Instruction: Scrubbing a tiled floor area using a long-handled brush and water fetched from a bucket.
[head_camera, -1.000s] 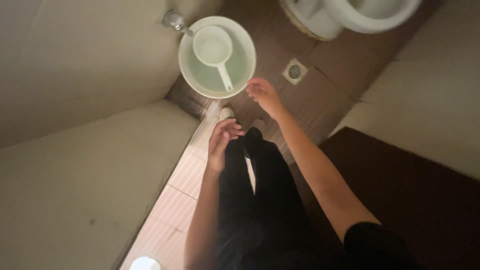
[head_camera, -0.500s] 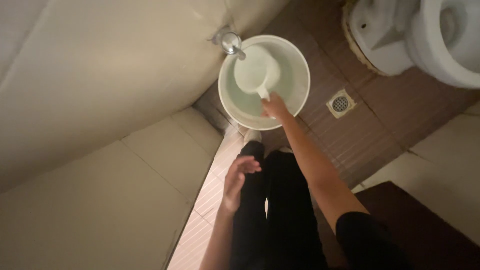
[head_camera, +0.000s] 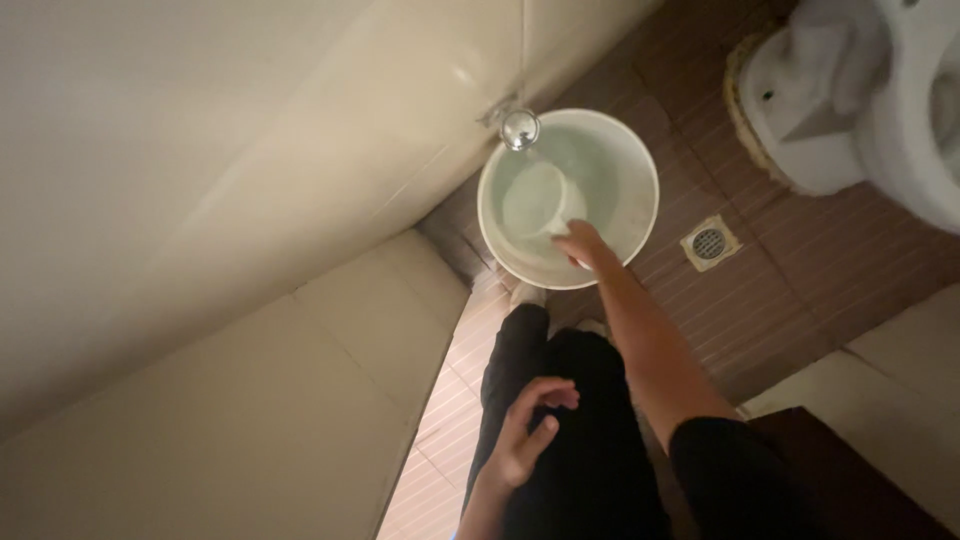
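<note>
A white bucket (head_camera: 632, 165) with water stands on the brown tiled floor under a metal tap (head_camera: 519, 128). A pale plastic dipper (head_camera: 532, 199) floats in it. My right hand (head_camera: 583, 244) reaches down into the bucket and closes on the dipper's handle. My left hand (head_camera: 527, 432) hangs free over my dark trousers, fingers loosely apart, holding nothing.
A white toilet (head_camera: 860, 110) stands at the upper right. A square floor drain (head_camera: 708, 242) lies between it and the bucket. Pale tiled walls (head_camera: 250, 200) close in on the left. My feet are just below the bucket.
My right hand has gone from above the bucket's rim down to the dipper's handle. The view has shifted, so the bucket sits further right. My left hand has dropped lower.
</note>
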